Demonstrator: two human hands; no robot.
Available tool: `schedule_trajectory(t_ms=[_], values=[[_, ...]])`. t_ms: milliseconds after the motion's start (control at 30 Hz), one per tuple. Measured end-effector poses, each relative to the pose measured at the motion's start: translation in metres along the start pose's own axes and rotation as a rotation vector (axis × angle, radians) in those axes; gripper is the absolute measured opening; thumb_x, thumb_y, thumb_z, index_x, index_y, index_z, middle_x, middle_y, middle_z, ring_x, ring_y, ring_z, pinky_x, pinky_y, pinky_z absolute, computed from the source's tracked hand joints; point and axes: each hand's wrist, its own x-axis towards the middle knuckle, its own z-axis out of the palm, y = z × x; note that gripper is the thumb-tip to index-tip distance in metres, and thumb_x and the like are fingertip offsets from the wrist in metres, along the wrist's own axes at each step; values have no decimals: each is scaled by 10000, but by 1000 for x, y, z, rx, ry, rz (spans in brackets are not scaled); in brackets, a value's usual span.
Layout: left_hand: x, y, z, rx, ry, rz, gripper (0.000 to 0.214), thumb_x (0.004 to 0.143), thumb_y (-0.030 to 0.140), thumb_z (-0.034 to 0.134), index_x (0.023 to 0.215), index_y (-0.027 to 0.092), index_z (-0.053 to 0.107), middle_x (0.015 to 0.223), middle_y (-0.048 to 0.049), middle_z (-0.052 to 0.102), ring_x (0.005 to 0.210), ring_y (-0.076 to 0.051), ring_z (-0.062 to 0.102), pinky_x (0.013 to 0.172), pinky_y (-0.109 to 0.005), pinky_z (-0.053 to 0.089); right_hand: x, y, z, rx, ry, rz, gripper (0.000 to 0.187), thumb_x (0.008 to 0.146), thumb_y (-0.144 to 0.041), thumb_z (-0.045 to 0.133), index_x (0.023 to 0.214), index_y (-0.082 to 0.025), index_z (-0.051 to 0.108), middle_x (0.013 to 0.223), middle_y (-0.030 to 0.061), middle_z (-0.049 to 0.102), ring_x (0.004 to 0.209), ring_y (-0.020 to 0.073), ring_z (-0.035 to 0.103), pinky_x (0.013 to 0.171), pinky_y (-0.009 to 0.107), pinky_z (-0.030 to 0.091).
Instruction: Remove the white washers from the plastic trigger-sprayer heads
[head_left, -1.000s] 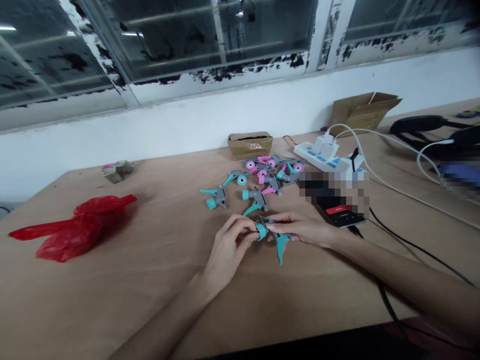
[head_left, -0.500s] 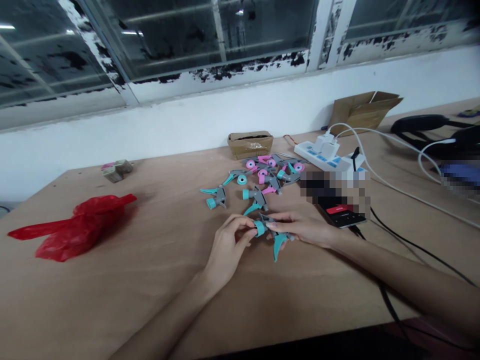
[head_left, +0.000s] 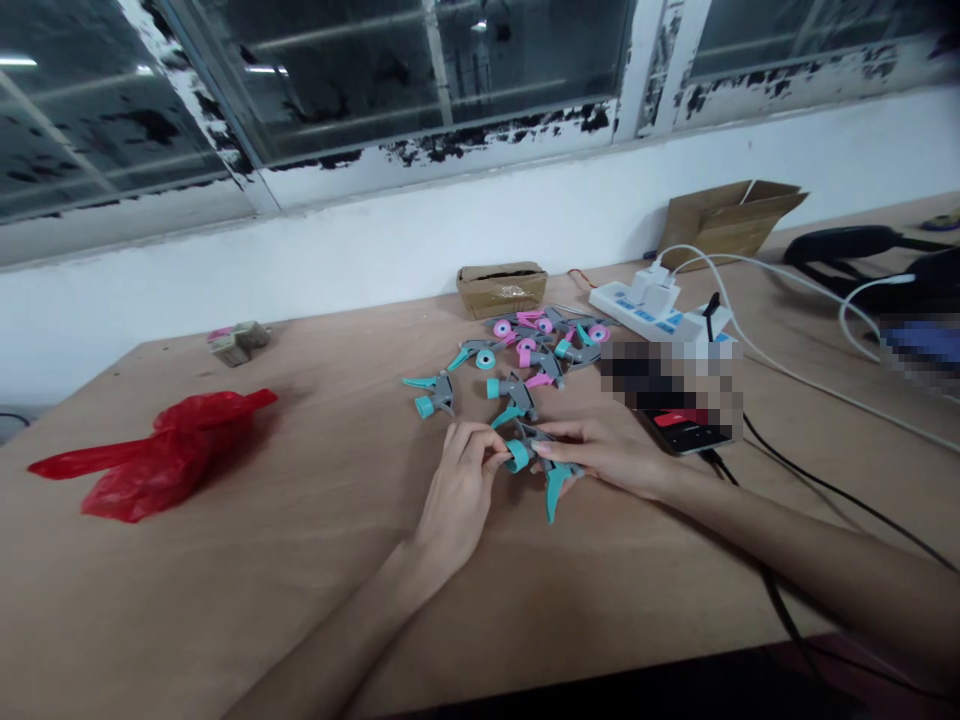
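Counter point(head_left: 150, 610): pale brown, wood-grained, filling most of the lower frame; far left corner at the left of the frame, near edge at lower right.
Red plastic bag point(head_left: 172, 450): crumpled, left of the frame.
Small blocks point(head_left: 231, 348): close together, above the bag.
Spray heads point(head_left: 550, 365): grey with pink or teal parts, heaped around the centre; two teal ones lie at the lower left of the heap.
Small carton point(head_left: 502, 292): just above the heap.
Power strip point(head_left: 624, 308): white, right of centre, plugs in it.
Larger carton point(head_left: 705, 232): flaps raised, upper right.
Phone point(head_left: 694, 436): below the strip, partly blurred.
White cable point(head_left: 832, 397): trailing toward the right edge.
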Motion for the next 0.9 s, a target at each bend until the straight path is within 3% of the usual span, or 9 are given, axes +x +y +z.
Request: schedule_trajectory(t_ms=[167, 400, 533, 700, 900], values=[[-2, -1, 1, 17, 9, 27, 110, 891, 110, 459, 811, 177, 494, 900, -37, 526, 872, -174, 489, 767, -319, 447, -1, 0, -1, 23, 39, 18, 380, 761, -376, 679, 1092, -190, 657, 923, 73, 639, 881, 162, 604, 628, 233, 559], [-5, -1, -6, 30, 48, 178, 113, 870, 159, 527, 922, 223, 603, 970, -32, 569, 917, -178, 519, 798, -345, 474, -1, -1, -2, -9, 13, 24, 385, 775, -356, 672, 1122, -193, 638, 944, 69, 645, 852, 149, 619, 624, 224, 549], [-4, -2, -6, 36, 69, 169, 122, 863, 168, 539, 916, 230, 630, 1006, -40, 560, 927, -184, 516, 791, -357, 481, 0, -2, -3, -21, 5, 6, 362, 779, -367, 665, 1096, -192, 650, 936, 69, 645, 872, 161, 617, 649, 244, 553], [0, -4, -4, 23, 63, 112, 106, 859, 153, 542, 832, 203, 632, 887, -25, 573, 873, -170, 526, 792, -341, 472, -1, -4, 3, -15, 36, 7, 334, 779, -358, 662, 1052, -166, 658, 888, 66, 640, 853, 159, 615, 636, 243, 556], [1, -4, -1, 165, 154, 222, 146, 879, 113, 486, 861, 188, 610, 893, -38, 590, 848, -169, 513, 756, -315, 471, 0, -2, 4, 73, 80, 3, 317, 768, -363, 674, 1007, -155, 667, 868, 60, 639, 824, 143, 610, 615, 226, 558]])
